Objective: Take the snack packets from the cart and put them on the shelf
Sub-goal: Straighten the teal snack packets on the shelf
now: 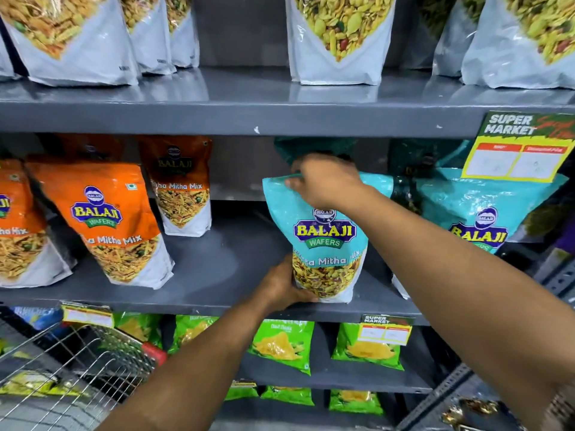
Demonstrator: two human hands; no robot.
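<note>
A teal Balaji snack packet [323, 237] stands upright on the grey middle shelf [211, 269], near its front edge. My left hand [281, 289] grips the packet's lower left corner. My right hand [323, 181] pinches its top edge from above. More teal packets [479, 219] stand to the right and behind it. The wire cart [77, 362] is at the lower left, with yellow packets [28, 385] showing through its mesh.
Orange Balaji packets [105, 225] fill the left of the same shelf, with a bare gap in the middle. White snack pouches [339, 38] stand on the shelf above. Green chip packets [283, 343] sit on lower shelves. A price tag [516, 147] hangs at the upper right.
</note>
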